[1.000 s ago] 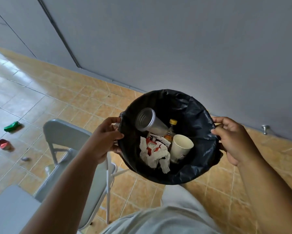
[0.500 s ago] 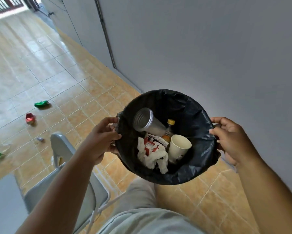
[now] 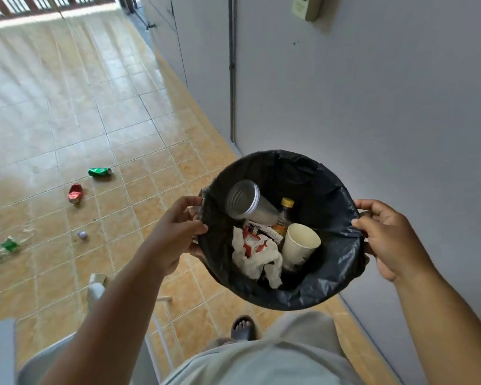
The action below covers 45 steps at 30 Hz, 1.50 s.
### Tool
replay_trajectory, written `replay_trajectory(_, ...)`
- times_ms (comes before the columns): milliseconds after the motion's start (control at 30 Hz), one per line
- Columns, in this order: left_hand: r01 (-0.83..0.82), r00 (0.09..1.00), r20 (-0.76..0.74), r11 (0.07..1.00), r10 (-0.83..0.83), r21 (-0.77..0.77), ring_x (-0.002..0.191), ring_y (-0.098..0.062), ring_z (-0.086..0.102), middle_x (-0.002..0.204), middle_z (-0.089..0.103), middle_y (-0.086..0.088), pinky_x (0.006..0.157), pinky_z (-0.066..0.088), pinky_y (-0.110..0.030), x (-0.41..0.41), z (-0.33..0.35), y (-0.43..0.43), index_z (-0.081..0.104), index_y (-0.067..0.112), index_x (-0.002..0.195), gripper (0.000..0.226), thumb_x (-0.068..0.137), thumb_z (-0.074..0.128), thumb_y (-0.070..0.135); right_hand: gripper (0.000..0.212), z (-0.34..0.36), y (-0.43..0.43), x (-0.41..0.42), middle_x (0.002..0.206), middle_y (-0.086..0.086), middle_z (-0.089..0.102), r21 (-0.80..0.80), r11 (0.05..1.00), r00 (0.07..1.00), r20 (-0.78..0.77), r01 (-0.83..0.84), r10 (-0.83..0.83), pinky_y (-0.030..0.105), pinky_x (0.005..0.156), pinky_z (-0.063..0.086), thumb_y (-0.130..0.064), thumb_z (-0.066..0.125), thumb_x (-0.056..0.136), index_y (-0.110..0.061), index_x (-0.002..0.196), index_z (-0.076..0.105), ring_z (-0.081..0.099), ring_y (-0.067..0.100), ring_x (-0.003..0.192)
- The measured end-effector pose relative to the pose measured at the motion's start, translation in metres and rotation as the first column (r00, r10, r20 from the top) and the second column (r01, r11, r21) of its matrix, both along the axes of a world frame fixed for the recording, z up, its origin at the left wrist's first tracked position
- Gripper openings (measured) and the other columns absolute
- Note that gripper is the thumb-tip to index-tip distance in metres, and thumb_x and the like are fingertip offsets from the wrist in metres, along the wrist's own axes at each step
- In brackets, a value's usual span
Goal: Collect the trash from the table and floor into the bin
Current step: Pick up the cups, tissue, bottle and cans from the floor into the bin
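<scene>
1. black crinkled plastic lines the round bin point(image 3: 342, 207), the liner folded out over the rim all the way round; the bin is held up off the floor in front of the person's body.
2. the left hand point(image 3: 175, 234) is clamped on the bin's left rim, thumb over the liner and fingers curled underneath.
3. the right hand point(image 3: 386, 240) is closed on the right rim the same way, thumb on top and fingers wrapped around the edge.
4. inside the bin lies a clear ribbed plastic cup point(image 3: 247, 202), tipped on its side with its mouth towards the left wall.
5. beside it leans a small bottle point(image 3: 284, 215) with a yellow cap and amber contents.
6. a cream paper cup point(image 3: 300, 244) sits tilted, mouth open upward, touching the bottle's base.
7. crumpled white paper with red print point(image 3: 254, 251) fills the lower left of the bin.
8. out on the glossy tan tiled floor point(image 3: 67, 112) lie a crushed green can point(image 3: 99, 172), a crushed red can point(image 3: 75, 193), a small greyish ball point(image 3: 82, 234) and a flattened clear wrapper with a green label point(image 3: 8, 245), all well apart from the bin.
9. a dark sandal point(image 3: 243, 327) shows below the bin, on the tiles.
</scene>
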<state>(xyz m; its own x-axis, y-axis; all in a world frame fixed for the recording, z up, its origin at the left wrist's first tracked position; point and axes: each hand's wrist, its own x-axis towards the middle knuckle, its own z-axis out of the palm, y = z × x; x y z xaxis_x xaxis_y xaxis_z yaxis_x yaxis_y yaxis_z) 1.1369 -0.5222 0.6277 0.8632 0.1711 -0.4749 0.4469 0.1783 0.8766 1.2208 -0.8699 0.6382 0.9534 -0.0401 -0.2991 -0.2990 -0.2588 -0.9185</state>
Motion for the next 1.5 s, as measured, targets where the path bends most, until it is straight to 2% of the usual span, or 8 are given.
replay_trajectory(233, -0.23, 0.973, -0.019, 0.97, 0.232, 0.075, 0.1, -0.033, 0.065, 0.108, 0.064, -0.014, 0.068, 0.061, -0.044, 0.061, -0.007, 0.065, 0.055, 0.013, 0.122, 0.037, 0.093, 0.05, -0.009, 0.035, -0.014, 0.098, 0.143, 0.077, -0.006, 0.072, 0.034, 0.961, 0.962, -0.015, -0.274, 0.274, 0.025, 0.051, 0.052, 0.0, 0.053, 0.095, -0.03, 0.094, 0.07, 0.068, 0.01, 0.066)
replay_trajectory(367, -0.321, 0.945, -0.027, 0.942, 0.325, 0.101, 0.097, -0.032, 0.065, 0.104, 0.064, -0.013, 0.059, 0.058, -0.036, 0.081, -0.01, 0.091, 0.056, 0.018, 0.118, 0.037, 0.092, 0.051, -0.008, 0.033, -0.03, 0.148, 0.204, 0.078, -0.007, 0.074, 0.033, 0.918, 0.919, -0.005, -0.394, 0.395, 0.026, 0.054, 0.054, 0.0, 0.052, 0.096, -0.029, 0.096, 0.069, 0.071, 0.01, 0.066)
replay_trajectory(533, -0.551, 0.831, -0.025, 0.827, 0.556, 0.109, 0.089, -0.031, 0.065, 0.101, 0.061, -0.015, 0.056, 0.056, -0.038, 0.098, -0.015, 0.129, 0.057, 0.023, 0.114, 0.042, 0.09, 0.05, -0.01, 0.04, -0.03, 0.244, 0.286, 0.08, -0.007, 0.073, 0.038, 0.776, 0.776, -0.018, -0.63, 0.63, 0.027, 0.058, 0.056, -0.003, 0.052, 0.098, -0.038, 0.093, 0.07, 0.072, 0.018, 0.078)
replay_trajectory(700, -0.705, 0.705, -0.006, 0.701, 0.71, 0.104, 0.076, -0.023, 0.07, 0.096, 0.062, -0.01, 0.05, 0.056, -0.037, 0.104, -0.026, 0.163, 0.058, 0.024, 0.112, 0.044, 0.088, 0.05, -0.011, 0.033, -0.034, 0.339, 0.331, 0.084, -0.003, 0.074, 0.016, 0.672, 0.671, -0.046, -0.74, 0.74, 0.03, 0.058, 0.057, -0.002, 0.052, 0.098, -0.029, 0.098, 0.07, 0.072, 0.021, 0.082)
replay_trajectory(900, -0.798, 0.599, -0.019, 0.599, 0.8, 0.066, 0.066, -0.017, 0.068, 0.094, 0.058, -0.011, 0.046, 0.052, -0.034, 0.097, -0.051, 0.233, 0.057, 0.022, 0.112, 0.042, 0.088, 0.05, -0.012, 0.035, -0.041, 0.46, 0.349, 0.084, -0.002, 0.073, -0.005, 0.556, 0.553, -0.104, -0.831, 0.827, 0.027, 0.055, 0.056, 0.002, 0.049, 0.099, -0.027, 0.097, 0.069, 0.069, 0.023, 0.085)
replay_trajectory(1000, -0.829, 0.553, -0.041, 0.554, 0.832, 0.074, 0.063, -0.015, 0.066, 0.093, 0.058, -0.011, 0.044, 0.05, -0.032, 0.096, -0.063, 0.283, 0.058, 0.024, 0.11, 0.042, 0.088, 0.05, -0.012, 0.034, -0.049, 0.528, 0.347, 0.09, 0.004, 0.072, -0.027, 0.524, 0.523, -0.123, -0.851, 0.843, 0.036, 0.06, 0.056, 0.002, 0.049, 0.099, -0.024, 0.098, 0.069, 0.068, 0.026, 0.088)
replay_trajectory(1333, -0.886, 0.44, -0.022, 0.438, 0.898, 0.154, 0.078, -0.025, 0.059, 0.096, 0.057, -0.012, 0.048, 0.052, -0.033, 0.062, -0.06, 0.472, 0.056, 0.028, 0.108, 0.045, 0.088, 0.051, -0.012, 0.033, -0.041, 0.75, 0.313, 0.106, 0.002, 0.068, -0.041, 0.414, 0.415, -0.155, -0.909, 0.896, 0.033, 0.061, 0.054, -0.002, 0.048, 0.103, -0.03, 0.105, 0.065, 0.065, 0.021, 0.098)
replay_trajectory(1500, -0.939, 0.304, -0.009, 0.302, 0.953, 0.163, 0.073, -0.018, 0.063, 0.095, 0.061, -0.006, 0.048, 0.052, -0.033, 0.026, -0.062, 0.524, 0.057, 0.033, 0.107, 0.048, 0.087, 0.053, -0.01, 0.036, -0.041, 0.84, 0.282, 0.108, 0.006, 0.067, -0.021, 0.334, 0.334, -0.138, -0.942, 0.932, 0.033, 0.06, 0.052, 0.0, 0.047, 0.102, -0.03, 0.106, 0.066, 0.064, 0.022, 0.098)
